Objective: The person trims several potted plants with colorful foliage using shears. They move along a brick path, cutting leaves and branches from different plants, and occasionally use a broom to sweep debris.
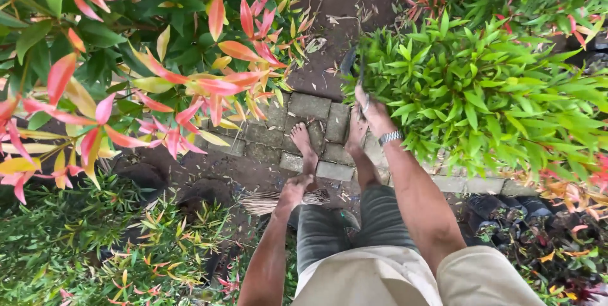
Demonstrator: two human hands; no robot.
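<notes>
1. A shrub (pixel 120 59) with green, pink and orange leaves fills the upper left, its branches hanging over the dark soil path (pixel 345 2) that runs up the middle.
2. A dense green bush (pixel 487 97) takes the right side, with red-tipped foliage behind it and at its lower right edge.
3. Low green plants with small reddish tips (pixel 95 255) cover the lower left ground.
4. A strip of grey paving blocks (pixel 310 119) crosses the path; the person's bare feet stand on it, the legs in grey trousers.
5. Black nursery bags (pixel 506 214) sit at the lower right, beneath the green bush; they hold small plants, though their fill is too dark to make out.
6. The right hand (pixel 372 111), a metal watch at its wrist, is raised at the left edge of the green bush and is closed around a dark, slim tool (pixel 358 68) that points up into the leaves; the tool's kind is blurred.
7. The left hand (pixel 294 191) hangs low, well apart from the right one, closed on a bundle of thin pale sticks (pixel 269 201), seemingly a stick broom, lying crosswise just above the soil.
</notes>
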